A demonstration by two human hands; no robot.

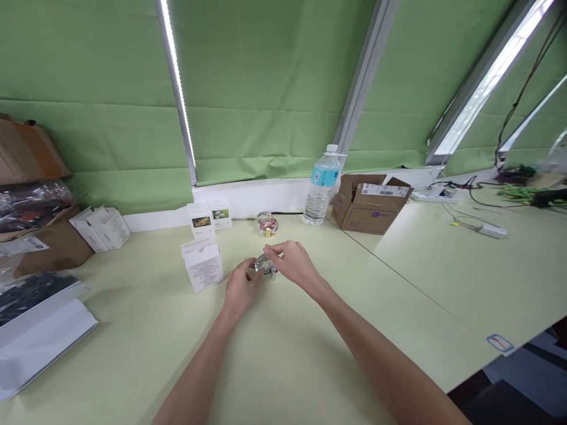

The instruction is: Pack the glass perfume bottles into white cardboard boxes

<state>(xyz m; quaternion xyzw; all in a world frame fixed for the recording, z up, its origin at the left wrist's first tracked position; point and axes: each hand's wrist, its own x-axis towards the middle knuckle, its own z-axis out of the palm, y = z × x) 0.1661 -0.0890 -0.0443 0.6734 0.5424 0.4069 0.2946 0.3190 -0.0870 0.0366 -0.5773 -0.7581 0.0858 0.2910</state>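
Between my hands is a small rounded, clear glass-like object point(265, 264), which looks like a little bottle. My left hand point(240, 289) curls its fingers and thumb around the near left side of it. With a pinch at its top right, my right hand point(293, 260) also grips it and covers part of it. Just below it a small shiny silver piece point(274, 275) shows; whether it is joined on I cannot tell. Behind my hands lies a similar pinkish glass object point(267, 222) with a gold-coloured end. An upright white box point(202, 267) with printed text stands left of my left hand.
Two white picture boxes point(201, 221) stand behind. A water bottle point(322, 186) and an opened brown carton point(372, 203) are at the back right. Packages point(39, 236) and a white tray-like piece point(44, 336) lie left. Cables and a power strip point(436, 195) lie far right.
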